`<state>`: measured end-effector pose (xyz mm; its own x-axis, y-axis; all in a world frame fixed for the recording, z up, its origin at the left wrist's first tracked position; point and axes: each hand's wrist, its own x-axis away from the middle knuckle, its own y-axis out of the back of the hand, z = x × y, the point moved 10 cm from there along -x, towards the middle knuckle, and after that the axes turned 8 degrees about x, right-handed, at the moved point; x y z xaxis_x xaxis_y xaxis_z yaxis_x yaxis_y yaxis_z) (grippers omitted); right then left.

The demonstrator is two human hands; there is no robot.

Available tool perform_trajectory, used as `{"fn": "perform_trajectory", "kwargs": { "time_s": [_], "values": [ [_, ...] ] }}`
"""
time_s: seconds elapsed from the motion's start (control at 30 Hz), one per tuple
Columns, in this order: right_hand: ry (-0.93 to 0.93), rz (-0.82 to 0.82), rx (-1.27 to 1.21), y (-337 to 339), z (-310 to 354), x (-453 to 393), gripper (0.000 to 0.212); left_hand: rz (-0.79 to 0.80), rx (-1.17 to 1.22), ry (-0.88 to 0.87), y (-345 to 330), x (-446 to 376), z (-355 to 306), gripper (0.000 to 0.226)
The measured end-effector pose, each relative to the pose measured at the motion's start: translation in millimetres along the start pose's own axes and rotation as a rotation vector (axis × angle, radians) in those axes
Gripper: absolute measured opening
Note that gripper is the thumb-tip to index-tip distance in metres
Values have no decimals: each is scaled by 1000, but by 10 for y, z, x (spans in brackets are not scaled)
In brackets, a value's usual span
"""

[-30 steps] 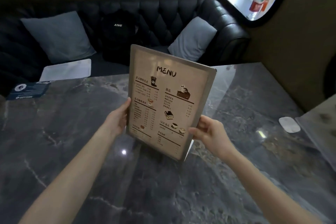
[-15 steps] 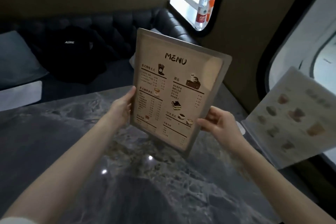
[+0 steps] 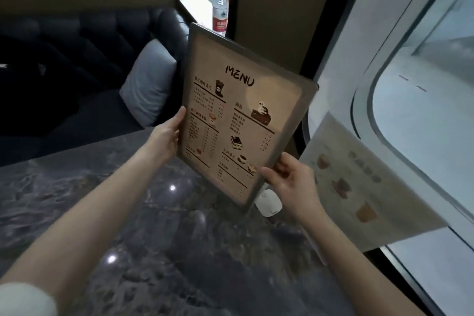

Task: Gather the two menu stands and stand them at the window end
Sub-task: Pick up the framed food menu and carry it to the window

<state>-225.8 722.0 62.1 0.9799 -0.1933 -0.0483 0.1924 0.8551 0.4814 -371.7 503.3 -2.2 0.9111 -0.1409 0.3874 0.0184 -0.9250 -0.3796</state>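
I hold a beige menu stand (image 3: 241,115) headed "MENU" upright and tilted above the dark marble table (image 3: 159,244). My left hand (image 3: 168,136) grips its left edge and my right hand (image 3: 289,179) grips its lower right corner. A second menu stand (image 3: 359,187), pale with drink pictures, stands at the table's right end beside the big window (image 3: 423,100), just right of my right hand.
A small white object (image 3: 269,204) lies on the table under the held menu's lower corner. A black tufted sofa (image 3: 102,41) with a grey cushion (image 3: 151,84) runs along the far side. A water bottle (image 3: 220,5) stands on a ledge behind.
The view has swung right toward the window. The held menu stand has moved right with both hands, closer to the second stand, which now shows larger.
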Motion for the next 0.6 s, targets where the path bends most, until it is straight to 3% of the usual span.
{"fn": "perform_trajectory", "kwargs": {
  "time_s": [0.13,0.6],
  "values": [
    [-68,-39,-47,80,-276,-208,19,58,-69,-35,-313,-354,63,42],
    [-214,-91,-151,-100,-1068,-639,24,148,-196,7,-618,-1381,477,29]
  ]
}}
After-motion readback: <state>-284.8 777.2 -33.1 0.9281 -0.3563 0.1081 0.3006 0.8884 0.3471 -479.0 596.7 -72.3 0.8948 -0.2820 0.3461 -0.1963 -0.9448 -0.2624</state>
